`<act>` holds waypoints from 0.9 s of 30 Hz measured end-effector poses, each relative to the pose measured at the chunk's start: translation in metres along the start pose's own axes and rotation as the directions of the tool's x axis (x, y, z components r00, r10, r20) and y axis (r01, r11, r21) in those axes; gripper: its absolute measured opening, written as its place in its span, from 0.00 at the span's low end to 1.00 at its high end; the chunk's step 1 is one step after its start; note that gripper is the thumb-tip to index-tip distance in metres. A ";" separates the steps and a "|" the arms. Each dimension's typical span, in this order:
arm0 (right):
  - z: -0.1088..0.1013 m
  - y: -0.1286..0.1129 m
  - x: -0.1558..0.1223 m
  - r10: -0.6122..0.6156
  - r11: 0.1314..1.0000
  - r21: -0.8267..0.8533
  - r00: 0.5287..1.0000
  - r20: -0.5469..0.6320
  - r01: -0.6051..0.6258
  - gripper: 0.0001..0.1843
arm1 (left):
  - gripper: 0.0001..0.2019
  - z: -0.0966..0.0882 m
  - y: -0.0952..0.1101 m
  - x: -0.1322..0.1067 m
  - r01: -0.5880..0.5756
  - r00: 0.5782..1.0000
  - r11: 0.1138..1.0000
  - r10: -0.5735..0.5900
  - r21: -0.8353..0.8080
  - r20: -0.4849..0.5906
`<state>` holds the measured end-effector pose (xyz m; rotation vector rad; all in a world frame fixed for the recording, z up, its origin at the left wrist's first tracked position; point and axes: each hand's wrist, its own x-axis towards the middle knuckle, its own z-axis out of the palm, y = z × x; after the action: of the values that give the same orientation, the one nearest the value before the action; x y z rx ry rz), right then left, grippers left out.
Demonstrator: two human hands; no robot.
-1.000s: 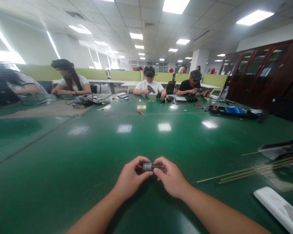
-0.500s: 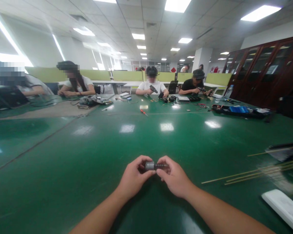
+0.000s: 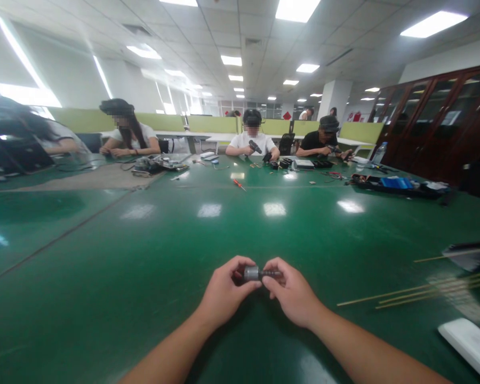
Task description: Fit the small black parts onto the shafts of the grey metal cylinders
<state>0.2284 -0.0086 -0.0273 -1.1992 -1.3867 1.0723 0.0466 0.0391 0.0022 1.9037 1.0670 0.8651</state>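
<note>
Low in the middle of the head view, both hands are on a small grey metal cylinder with a dark stepped shaft (image 3: 252,273), held level just above the green table (image 3: 164,240). My left hand (image 3: 226,290) is closed round the cylinder end, fingers behind and thumb in front. The thumb and fingers of my right hand (image 3: 290,292) pinch the shaft, which points right. The shaft's far end is partly hidden by those fingers. Whether the part is a motor or a chuck, I cannot tell.
Several thin rods (image 3: 416,292) and a white power strip (image 3: 470,344) lie at the right. Further off are a red screwdriver (image 3: 239,185), a black tray with blue pieces (image 3: 400,186) and loose electronics (image 3: 154,165). Several people sit across the table; one holds a power drill (image 3: 255,146).
The whole view has shifted slightly, so everything appears a little further right. My right thumb has moved up onto the shaft. Both hands still hold the same part.
</note>
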 end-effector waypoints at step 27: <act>-0.002 -0.008 -0.002 0.012 1.000 0.008 1.000 -0.014 -0.011 0.07 | 0.14 0.000 -0.002 0.000 -0.022 1.000 1.000 0.022 -0.006 -0.015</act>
<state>0.2297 -0.0112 -0.0197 -1.2081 -1.3647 1.0745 0.0463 0.0400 0.0008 1.9093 1.0527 0.8947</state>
